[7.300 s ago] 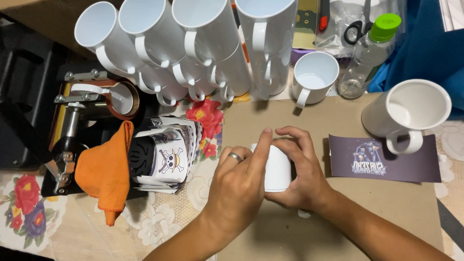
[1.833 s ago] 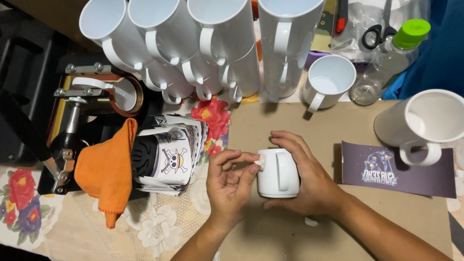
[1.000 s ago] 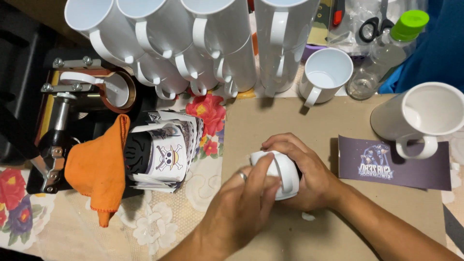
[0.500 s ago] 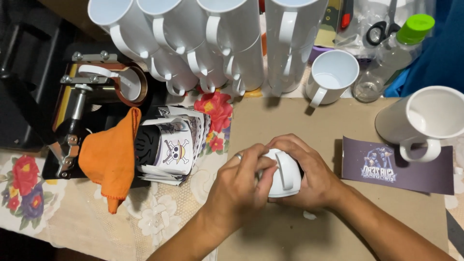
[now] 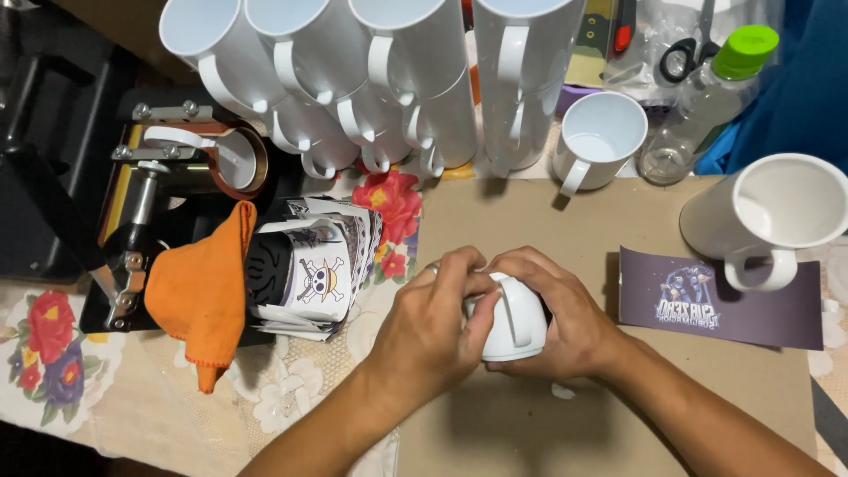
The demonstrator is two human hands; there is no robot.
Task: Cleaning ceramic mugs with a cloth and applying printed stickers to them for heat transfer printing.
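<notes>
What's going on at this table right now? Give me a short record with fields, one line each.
Held item: white mug, lying on its side, handle facing the camera
Left hand: left hand wrapped over the mug's left end
Right hand: right hand cupping the mug's right end
Work surface: brown cardboard sheet on a floral tablecloth
Beside the hands: dark printed strip to the right, stack of printed sheets to the left
Behind: rows of stacked white mugs
Left side: orange cloth draped over a mug press
</notes>
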